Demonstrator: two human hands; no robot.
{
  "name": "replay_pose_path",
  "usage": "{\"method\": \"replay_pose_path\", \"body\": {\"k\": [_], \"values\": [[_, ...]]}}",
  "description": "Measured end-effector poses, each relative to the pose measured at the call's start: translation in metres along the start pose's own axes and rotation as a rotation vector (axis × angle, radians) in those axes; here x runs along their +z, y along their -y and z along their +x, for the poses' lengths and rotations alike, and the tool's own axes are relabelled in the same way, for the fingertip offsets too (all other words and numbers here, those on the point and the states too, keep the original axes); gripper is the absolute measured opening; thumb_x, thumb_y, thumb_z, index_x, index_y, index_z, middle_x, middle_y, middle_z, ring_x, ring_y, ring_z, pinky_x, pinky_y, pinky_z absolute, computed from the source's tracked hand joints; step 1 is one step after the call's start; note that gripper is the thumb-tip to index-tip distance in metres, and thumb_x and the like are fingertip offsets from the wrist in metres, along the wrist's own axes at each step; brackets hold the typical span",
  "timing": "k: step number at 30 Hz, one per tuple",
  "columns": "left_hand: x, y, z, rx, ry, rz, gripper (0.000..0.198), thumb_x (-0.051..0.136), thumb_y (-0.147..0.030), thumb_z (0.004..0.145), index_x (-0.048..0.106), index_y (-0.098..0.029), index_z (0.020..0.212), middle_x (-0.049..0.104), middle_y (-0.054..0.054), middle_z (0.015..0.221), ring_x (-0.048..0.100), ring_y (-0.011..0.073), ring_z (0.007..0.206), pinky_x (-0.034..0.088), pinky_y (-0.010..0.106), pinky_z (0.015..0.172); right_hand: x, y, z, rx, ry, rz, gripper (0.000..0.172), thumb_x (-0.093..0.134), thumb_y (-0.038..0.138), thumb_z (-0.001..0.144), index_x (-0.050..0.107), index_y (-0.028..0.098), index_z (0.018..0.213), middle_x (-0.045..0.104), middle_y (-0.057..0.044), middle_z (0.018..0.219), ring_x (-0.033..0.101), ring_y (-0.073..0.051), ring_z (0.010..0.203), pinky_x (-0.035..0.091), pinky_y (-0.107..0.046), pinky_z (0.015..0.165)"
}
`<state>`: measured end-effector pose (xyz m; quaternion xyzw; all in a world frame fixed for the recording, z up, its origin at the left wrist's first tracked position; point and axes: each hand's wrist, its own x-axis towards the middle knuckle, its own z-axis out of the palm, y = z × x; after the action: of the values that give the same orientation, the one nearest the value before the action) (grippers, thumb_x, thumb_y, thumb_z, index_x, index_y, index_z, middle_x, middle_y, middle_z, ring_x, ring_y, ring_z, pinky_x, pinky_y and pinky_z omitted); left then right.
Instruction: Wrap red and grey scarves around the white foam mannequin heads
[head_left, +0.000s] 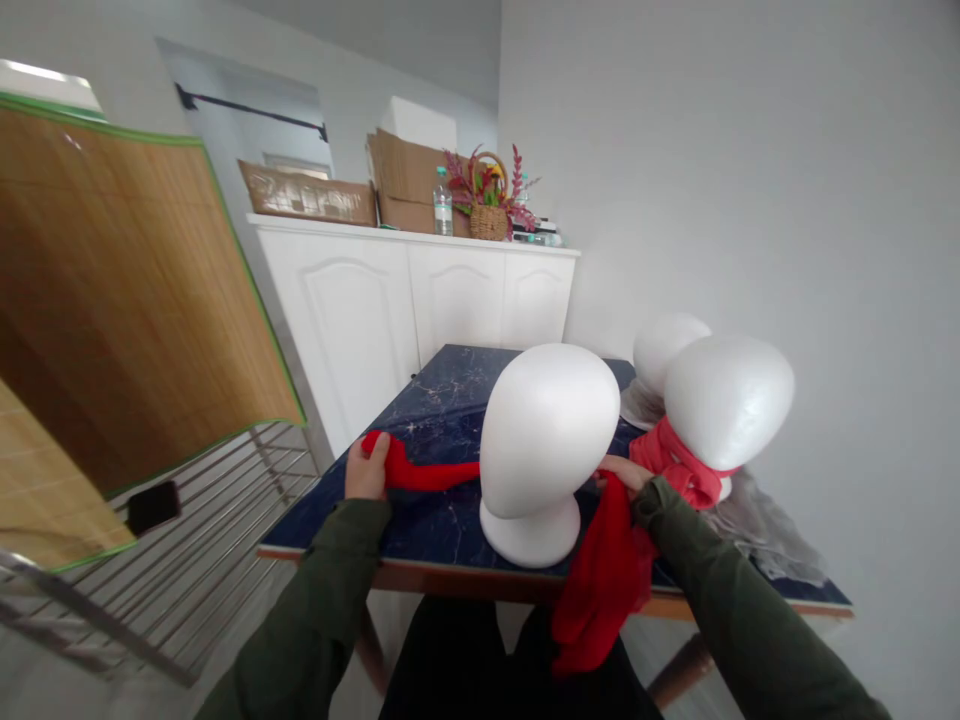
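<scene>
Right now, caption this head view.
Left hand and right hand hold a red scarf behind a white foam head on a table.

I lose the middle of the red fabric scarf (424, 475) behind the front white foam mannequin head (547, 430), which covers part of my right hand (622, 472). The rear white foam head (664, 345) is half hidden; the brown bamboo mat (112, 300) runs off the left edge.

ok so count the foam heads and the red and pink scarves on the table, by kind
white foam heads: 3
red scarf: 1
pink scarf: 1
total: 5
</scene>
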<state>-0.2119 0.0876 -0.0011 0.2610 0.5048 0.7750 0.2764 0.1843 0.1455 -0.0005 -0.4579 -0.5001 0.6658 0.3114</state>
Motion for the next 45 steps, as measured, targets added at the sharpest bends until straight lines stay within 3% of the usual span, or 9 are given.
{"method": "replay_pose_path", "body": {"k": [5,9,15,19,26,29,35,41,45], "values": [[-0.030,-0.017,-0.019,-0.146,0.154,0.074,0.025,0.074,-0.021,0.060,0.057,-0.016,0.077,0.056,-0.005,0.052,0.050,0.0078,0.041,0.039,0.015,0.038,0.008,-0.009,-0.023,0.061,-0.123,0.100,0.013,0.061,0.023,0.072,0.056,0.016,0.062,0.056,0.003,0.051,0.046,-0.006,0.041,0.035,-0.018,0.040],[-0.039,-0.041,-0.046,-0.359,0.314,0.033,0.013,0.063,-0.022,0.075,0.058,-0.012,0.069,0.056,-0.001,0.048,0.050,0.0092,0.035,0.041,0.017,0.035,0.020,-0.024,-0.051,0.081,-0.156,0.174,0.011,0.065,0.026,0.070,0.060,0.017,0.073,0.062,0.000,0.060,0.054,-0.010,0.047,0.043,-0.022,0.047],[-0.023,-0.060,-0.110,-0.581,0.349,-0.503,0.027,0.035,-0.006,0.084,0.059,-0.010,0.093,0.068,0.007,0.072,0.064,0.0119,0.055,0.055,0.022,0.056,0.058,-0.045,-0.097,0.046,-0.075,0.480,0.021,0.067,0.025,0.065,0.060,0.017,0.083,0.067,-0.004,0.074,0.063,-0.016,0.066,0.049,-0.029,0.065],[0.001,-0.045,-0.161,-0.627,0.426,-0.532,0.028,0.049,-0.003,0.075,0.057,-0.013,0.100,0.068,0.007,0.088,0.064,0.0102,0.062,0.054,0.019,0.060,0.093,-0.056,-0.112,-0.107,-0.196,0.609,0.028,0.067,0.022,0.058,0.053,0.021,0.083,0.065,0.000,0.077,0.062,-0.016,0.067,0.048,-0.027,0.061],[0.037,0.002,-0.202,-0.345,0.750,-0.126,0.027,0.066,-0.007,0.060,0.042,-0.017,0.063,0.050,-0.007,0.055,0.045,0.0055,0.045,0.035,0.015,0.042,0.128,-0.070,-0.099,-0.319,-0.269,0.187,0.021,0.065,0.031,0.060,0.047,0.020,0.065,0.048,0.007,0.053,0.043,-0.008,0.046,0.034,-0.021,0.047],[0.041,0.006,-0.206,-0.144,0.917,0.194,0.015,0.061,-0.010,0.064,0.049,-0.017,0.070,0.055,-0.002,0.065,0.053,0.0118,0.059,0.043,0.022,0.055,0.133,-0.063,-0.101,-0.397,-0.235,-0.116,0.023,0.055,0.039,0.075,0.057,0.016,0.070,0.056,0.001,0.064,0.050,-0.011,0.060,0.039,-0.024,0.059],[0.049,0.005,-0.229,0.488,0.867,0.688,0.030,0.052,-0.006,0.069,0.055,-0.018,0.096,0.055,0.007,0.096,0.051,0.0226,0.092,0.040,0.041,0.088,0.142,-0.052,-0.113,-0.438,-0.198,-0.461,0.025,0.063,0.038,0.071,0.063,0.015,0.082,0.062,-0.004,0.081,0.054,-0.017,0.076,0.040,-0.029,0.071],[0.047,0.014,-0.225,0.334,0.699,0.647,0.031,0.062,-0.013,0.066,0.054,-0.018,0.096,0.054,0.010,0.094,0.051,0.0266,0.091,0.039,0.040,0.083,0.132,-0.059,-0.106,-0.270,-0.101,0.169,0.033,0.060,0.049,0.071,0.049,0.018,0.064,0.049,0.003,0.058,0.043,-0.009,0.053,0.037,-0.024,0.054],[0.048,0.011,-0.217,0.260,0.719,0.593,0.016,0.064,-0.014,0.062,0.059,-0.020,0.076,0.056,0.007,0.081,0.051,0.0272,0.085,0.036,0.039,0.082,0.122,-0.058,-0.103,-0.217,-0.013,0.497,0.044,0.066,0.049,0.064,0.036,0.019,0.052,0.039,0.006,0.051,0.039,-0.008,0.048,0.037,-0.021,0.050]]}}
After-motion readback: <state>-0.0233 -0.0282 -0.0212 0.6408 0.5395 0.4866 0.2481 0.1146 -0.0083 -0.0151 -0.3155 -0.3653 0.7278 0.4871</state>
